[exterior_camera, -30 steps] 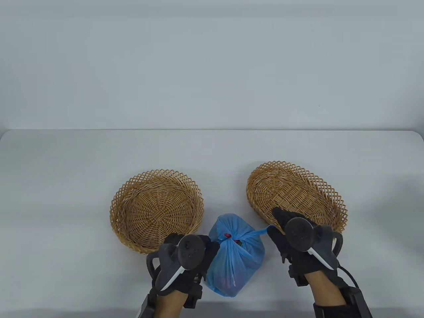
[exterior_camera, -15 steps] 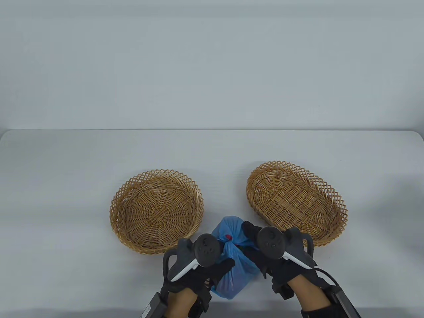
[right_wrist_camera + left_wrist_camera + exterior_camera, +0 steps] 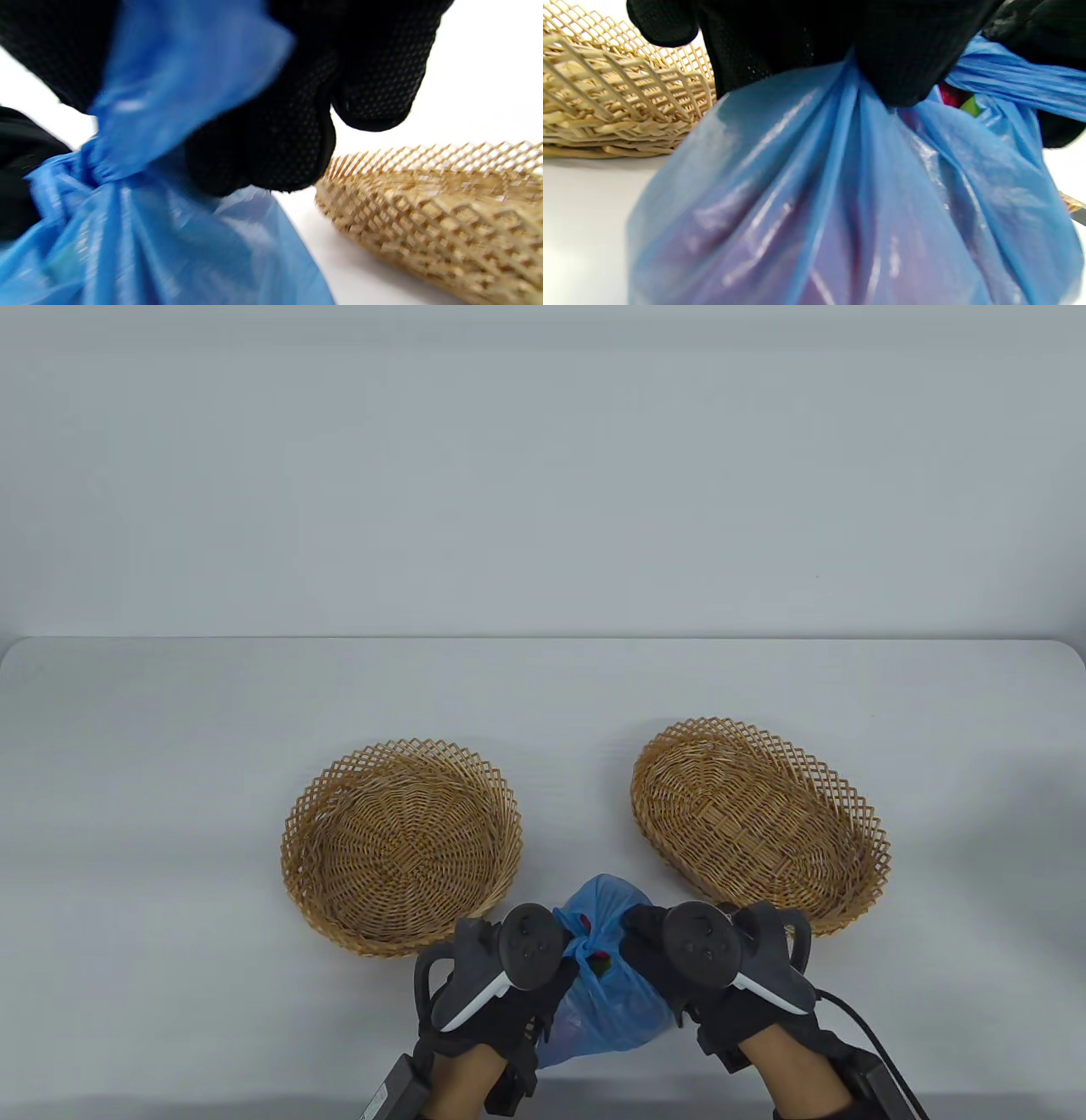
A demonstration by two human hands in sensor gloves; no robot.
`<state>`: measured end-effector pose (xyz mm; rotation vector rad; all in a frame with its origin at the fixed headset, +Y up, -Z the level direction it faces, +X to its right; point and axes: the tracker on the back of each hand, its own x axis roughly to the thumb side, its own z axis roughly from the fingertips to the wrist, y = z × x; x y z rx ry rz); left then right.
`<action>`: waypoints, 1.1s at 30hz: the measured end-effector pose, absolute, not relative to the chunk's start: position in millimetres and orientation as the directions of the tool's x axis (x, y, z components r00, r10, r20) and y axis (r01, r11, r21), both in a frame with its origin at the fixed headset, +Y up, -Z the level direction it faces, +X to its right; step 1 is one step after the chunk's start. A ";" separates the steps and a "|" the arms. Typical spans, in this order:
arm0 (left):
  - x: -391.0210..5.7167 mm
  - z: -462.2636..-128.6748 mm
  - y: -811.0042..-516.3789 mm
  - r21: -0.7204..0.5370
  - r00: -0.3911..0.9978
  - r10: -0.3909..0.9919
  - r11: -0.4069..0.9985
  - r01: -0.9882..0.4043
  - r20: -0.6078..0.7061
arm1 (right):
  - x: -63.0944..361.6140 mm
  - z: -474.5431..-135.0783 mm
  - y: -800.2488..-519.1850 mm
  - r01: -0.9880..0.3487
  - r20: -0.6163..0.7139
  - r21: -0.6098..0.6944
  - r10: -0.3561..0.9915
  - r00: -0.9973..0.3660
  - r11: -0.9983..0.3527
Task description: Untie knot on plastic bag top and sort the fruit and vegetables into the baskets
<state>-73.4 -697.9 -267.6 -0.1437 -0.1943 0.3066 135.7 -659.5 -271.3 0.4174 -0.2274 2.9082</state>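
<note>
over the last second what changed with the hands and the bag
Both hands closed in from the bag's pulled-out ends to its tied top: left hand and right hand now grip the blue bag beside the knot. Both baskets stayed put.

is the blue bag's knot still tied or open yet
Tied: the blue bag is cinched at its knot, both hands at its top; both baskets hold nothing.

Two baskets [image 3: 401, 848] [image 3: 759, 824]; one bag [image 3: 607, 984]; two hands [image 3: 501, 984] [image 3: 721, 976]

No readable text, labels, brands, numbers or signs on anything in view
</note>
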 end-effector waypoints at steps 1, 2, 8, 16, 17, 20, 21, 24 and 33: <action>-73.9 -267.3 -697.1 -0.163 0.934 0.316 0.943 -0.290 0.167 | 136.5 -270.4 -659.0 -0.212 0.278 -0.170 0.160 -0.947 -0.962; -74.1 -267.2 -696.5 -0.157 0.934 0.317 0.943 -0.293 0.166 | 136.6 -269.9 -659.2 -0.214 0.276 -0.184 0.158 -0.948 -0.960; -72.7 -264.9 -692.4 -0.126 0.928 0.318 0.946 -0.298 0.193 | 122.4 -267.0 -670.6 -0.135 0.356 -0.114 0.087 -0.931 -0.984; -78.0 -266.9 -692.5 -0.127 0.922 0.350 0.935 -0.332 0.165 | 116.3 -259.7 -665.3 -0.032 0.315 -0.296 -0.066 -0.947 -0.955; -78.5 -266.9 -692.6 -0.122 0.923 0.349 0.935 -0.332 0.162 | 115.3 -257.9 -663.8 -0.029 0.306 -0.322 -0.075 -0.949 -0.946; -81.4 -266.5 -691.9 -0.100 0.928 0.344 0.938 -0.332 0.144 | 115.0 -255.1 -656.9 -0.020 0.284 -0.384 -0.097 -0.954 -0.923; -83.0 -266.7 -691.7 -0.096 0.928 0.348 0.937 -0.337 0.136 | 116.7 -255.6 -656.8 -0.003 0.280 -0.382 -0.113 -0.953 -0.924; -88.9 -267.8 -690.7 -0.084 0.923 0.370 0.928 -0.363 0.104 | 125.6 -260.0 -655.4 -0.029 0.264 -0.375 -0.077 -0.961 -0.926; -105.8 -268.3 -685.8 -0.033 0.918 0.395 0.918 -0.394 0.033 | 158.9 -271.8 -651.3 -0.128 0.186 -0.317 0.071 -0.980 -0.940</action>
